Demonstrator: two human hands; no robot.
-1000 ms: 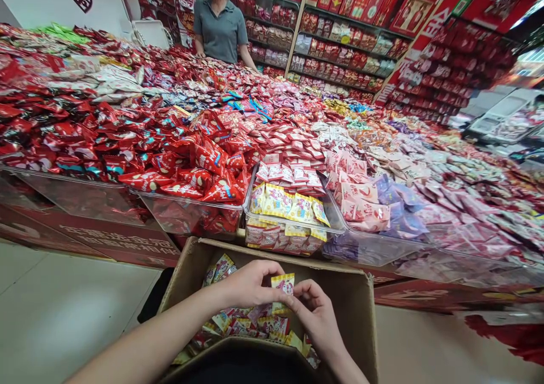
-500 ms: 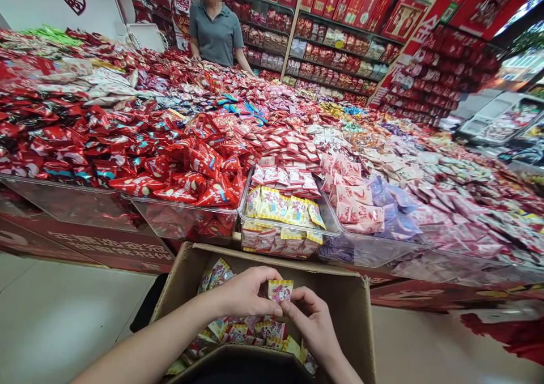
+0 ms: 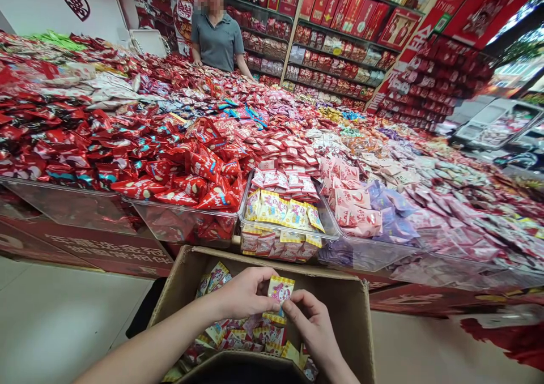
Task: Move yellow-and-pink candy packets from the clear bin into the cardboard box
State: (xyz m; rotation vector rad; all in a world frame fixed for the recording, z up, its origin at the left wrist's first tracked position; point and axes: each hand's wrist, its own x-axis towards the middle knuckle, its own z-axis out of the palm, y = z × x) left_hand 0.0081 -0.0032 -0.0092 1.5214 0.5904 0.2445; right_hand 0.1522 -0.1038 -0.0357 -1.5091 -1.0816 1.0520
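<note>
A small yellow-and-white candy packet (image 3: pixel 281 291) with a pink cartoon print is held upright over the cardboard box (image 3: pixel 342 299). My left hand (image 3: pixel 249 294) pinches its left side between thumb and fingers. On the other side, the thumb and index finger of my right hand (image 3: pixel 312 321) grip its right edge. Below my hands, several loose candy packets (image 3: pixel 242 336) of like print lie in the box, partly hidden by my arms and a dark shape at the bottom. Just beyond the box, a clear plastic bin (image 3: pixel 289 228) holds yellow-edged packets laid in front of red-and-white ones.
Red foil packets (image 3: pixel 199 171) fill the bin to the left, pink and purple packets (image 3: pixel 361 208) the one to the right. A wide display of sweets stretches behind. Across it stands a person in a grey shirt (image 3: pixel 219 38), before stocked shelves (image 3: pixel 335 55). Pale tiles (image 3: pixel 55 310) cover the floor.
The candy packet now shows its full face, with its lower yellow edge visible; before, only its upper part showed. Both hands have stayed nearly in place, and the view has shifted slightly.
</note>
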